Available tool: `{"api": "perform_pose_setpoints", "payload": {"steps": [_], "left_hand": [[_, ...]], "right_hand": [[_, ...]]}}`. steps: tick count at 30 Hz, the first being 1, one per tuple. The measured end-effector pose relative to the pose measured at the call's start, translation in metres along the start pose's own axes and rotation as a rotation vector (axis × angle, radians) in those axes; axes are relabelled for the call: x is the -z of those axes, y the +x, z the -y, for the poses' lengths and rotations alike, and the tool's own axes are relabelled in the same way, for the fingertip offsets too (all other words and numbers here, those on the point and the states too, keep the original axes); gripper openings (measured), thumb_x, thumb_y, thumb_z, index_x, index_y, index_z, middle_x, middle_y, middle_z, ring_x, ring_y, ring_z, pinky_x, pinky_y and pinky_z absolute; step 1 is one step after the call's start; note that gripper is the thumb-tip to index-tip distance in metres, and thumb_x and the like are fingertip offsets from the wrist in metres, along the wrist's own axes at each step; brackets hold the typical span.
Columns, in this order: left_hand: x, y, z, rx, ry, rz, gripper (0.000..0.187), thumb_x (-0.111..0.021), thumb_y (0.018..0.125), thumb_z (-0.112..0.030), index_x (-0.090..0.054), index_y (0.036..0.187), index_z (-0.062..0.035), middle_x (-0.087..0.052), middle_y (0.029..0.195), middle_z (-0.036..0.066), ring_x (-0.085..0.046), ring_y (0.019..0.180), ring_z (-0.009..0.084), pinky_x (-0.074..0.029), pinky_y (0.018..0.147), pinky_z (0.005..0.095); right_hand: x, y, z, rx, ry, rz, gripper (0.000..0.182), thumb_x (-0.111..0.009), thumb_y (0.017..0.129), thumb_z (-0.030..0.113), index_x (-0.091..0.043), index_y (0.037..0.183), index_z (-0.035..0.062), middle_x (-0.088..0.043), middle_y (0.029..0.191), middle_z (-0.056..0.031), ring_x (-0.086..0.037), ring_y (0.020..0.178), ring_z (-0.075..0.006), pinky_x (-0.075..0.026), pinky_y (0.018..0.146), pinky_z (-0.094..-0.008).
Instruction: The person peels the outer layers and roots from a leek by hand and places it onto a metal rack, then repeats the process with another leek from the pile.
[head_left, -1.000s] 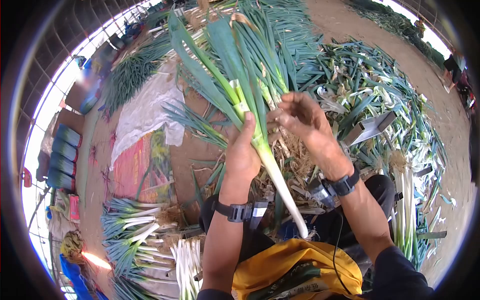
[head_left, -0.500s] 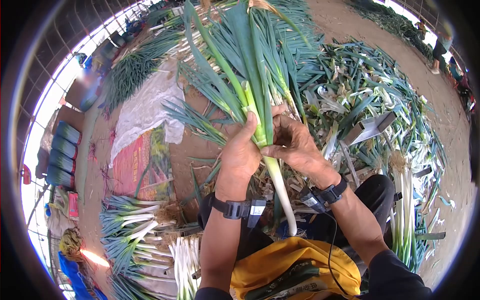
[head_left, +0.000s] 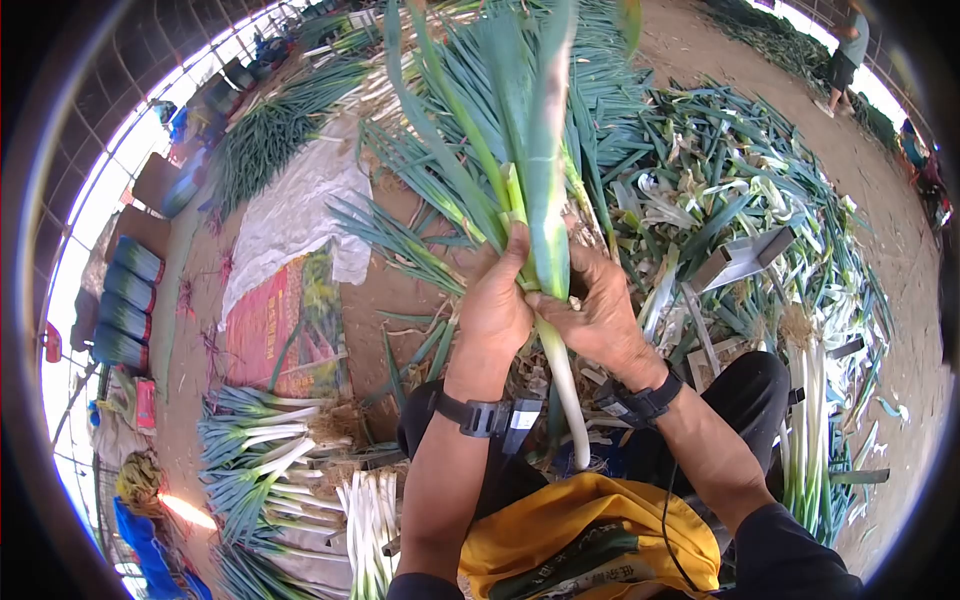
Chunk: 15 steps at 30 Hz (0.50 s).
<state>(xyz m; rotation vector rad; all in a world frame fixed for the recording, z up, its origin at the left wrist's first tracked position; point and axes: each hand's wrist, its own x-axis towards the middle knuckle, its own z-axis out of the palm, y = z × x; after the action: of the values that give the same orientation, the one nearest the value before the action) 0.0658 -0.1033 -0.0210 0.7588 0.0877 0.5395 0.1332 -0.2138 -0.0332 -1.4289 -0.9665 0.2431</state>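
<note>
A large leek (head_left: 562,385) hangs in front of me, its white stem pointing down and its green leaves fanning upward. My left hand (head_left: 497,300) is wrapped round it at the base of the leaves, thumb on top. My right hand (head_left: 598,315) pinches a broad outer leaf (head_left: 547,215) at the same height, thumb and fingers against it. Below the hands the stem's lower end reaches the yellow cloth (head_left: 590,525) on my lap.
Leeks (head_left: 270,465) lie at the lower left, near a white bundle (head_left: 370,525). Leaf scraps (head_left: 720,180) are heaped at the right around a metal bracket (head_left: 743,260). More leeks (head_left: 805,430) stand by my knee. A person (head_left: 848,60) is at the upper right.
The broad outer leaf has swung away from the others and shows its pale side. Both hands have shifted slightly. The person at the upper right now shows more fully.
</note>
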Motion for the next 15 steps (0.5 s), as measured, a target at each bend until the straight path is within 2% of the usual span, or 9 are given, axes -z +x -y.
{"api": "perform_pose_setpoints", "payload": {"steps": [5,6,7,9,10,11,13,14,15], "left_hand": [[0.013,0.006,0.004,-0.013,0.060,-0.061,0.032,-0.055,0.098,-0.021,-0.058,0.120,0.0024,-0.062,0.122,0.024,-0.064,0.108,0.0295,-0.052,0.093,0.0417],[0.012,0.006,0.005,-0.066,0.044,0.031,0.030,-0.058,0.097,-0.022,-0.059,0.116,0.0023,-0.064,0.119,0.021,-0.066,0.100,0.0277,-0.054,0.087,0.0389],[0.012,0.008,0.002,-0.068,0.045,0.029,0.030,-0.058,0.097,-0.022,-0.059,0.116,0.0023,-0.064,0.119,0.021,-0.066,0.100,0.0277,-0.054,0.087,0.0389],[0.016,0.009,-0.007,-0.006,0.060,-0.224,0.030,-0.061,0.096,-0.025,-0.060,0.110,0.0018,-0.067,0.109,0.017,-0.066,0.091,0.0248,-0.054,0.081,0.0369],[0.016,0.009,-0.016,-0.076,0.179,-0.280,0.032,-0.064,0.094,-0.028,-0.061,0.107,0.0007,-0.067,0.099,0.013,-0.062,0.082,0.0205,-0.053,0.076,0.0361],[0.024,0.012,-0.020,-0.078,0.178,-0.284,0.032,-0.064,0.094,-0.028,-0.061,0.107,0.0007,-0.067,0.099,0.013,-0.062,0.082,0.0205,-0.053,0.076,0.0361],[0.045,0.019,-0.025,-0.060,0.089,-0.360,0.030,-0.062,0.095,-0.029,-0.058,0.109,-0.0026,-0.067,0.100,0.014,-0.061,0.073,0.0197,-0.054,0.072,0.0339],[0.041,0.014,-0.029,-0.073,0.066,-0.341,0.031,-0.066,0.092,-0.028,-0.062,0.105,-0.0006,-0.065,0.095,0.011,-0.054,0.072,0.0176,-0.050,0.069,0.0343],[0.040,0.010,-0.031,-0.074,0.066,-0.347,0.031,-0.066,0.092,-0.028,-0.062,0.105,-0.0006,-0.065,0.095,0.011,-0.054,0.072,0.0176,-0.050,0.069,0.0343]], "right_hand": [[0.003,-0.008,0.014,0.113,-0.106,0.037,0.028,-0.073,0.075,0.005,-0.064,0.100,-0.0001,-0.061,0.075,-0.0102,-0.057,0.064,-0.0173,-0.047,0.061,-0.0324],[0.002,-0.012,0.016,0.181,-0.089,0.056,0.027,-0.073,0.074,0.004,-0.065,0.100,0.0000,-0.063,0.078,-0.0124,-0.060,0.066,-0.0202,-0.049,0.064,-0.0343],[0.004,-0.018,0.024,0.182,-0.087,0.059,0.027,-0.073,0.074,0.004,-0.065,0.100,0.0000,-0.063,0.078,-0.0124,-0.060,0.066,-0.0202,-0.049,0.064,-0.0343],[0.014,-0.036,0.045,0.093,0.019,0.251,0.025,-0.075,0.074,0.003,-0.065,0.096,0.0005,-0.066,0.085,-0.0145,-0.064,0.074,-0.0238,-0.050,0.070,-0.0364],[0.019,-0.046,0.045,0.084,0.027,0.344,0.024,-0.076,0.074,0.003,-0.065,0.095,0.0008,-0.065,0.085,-0.0143,-0.064,0.075,-0.0231,-0.050,0.071,-0.0356],[0.026,-0.050,0.048,0.105,0.071,0.381,0.020,-0.076,0.075,0.002,-0.064,0.092,0.0020,-0.065,0.084,-0.0108,-0.064,0.076,-0.0210,-0.050,0.069,-0.0348],[0.052,-0.052,0.049,0.027,0.125,0.348,0.016,-0.074,0.077,0.002,-0.063,0.088,0.0035,-0.065,0.082,-0.0060,-0.064,0.075,-0.0175,-0.049,0.066,-0.0318],[0.075,-0.046,0.054,-0.069,0.117,0.301,0.015,-0.074,0.077,0.001,-0.062,0.087,0.0041,-0.064,0.081,-0.0045,-0.063,0.075,-0.0158,-0.050,0.066,-0.0304],[0.102,-0.034,0.061,-0.166,0.108,0.253,0.015,-0.073,0.077,0.001,-0.062,0.086,0.0048,-0.064,0.081,-0.0031,-0.063,0.075,-0.0142,-0.050,0.065,-0.0291]]}}
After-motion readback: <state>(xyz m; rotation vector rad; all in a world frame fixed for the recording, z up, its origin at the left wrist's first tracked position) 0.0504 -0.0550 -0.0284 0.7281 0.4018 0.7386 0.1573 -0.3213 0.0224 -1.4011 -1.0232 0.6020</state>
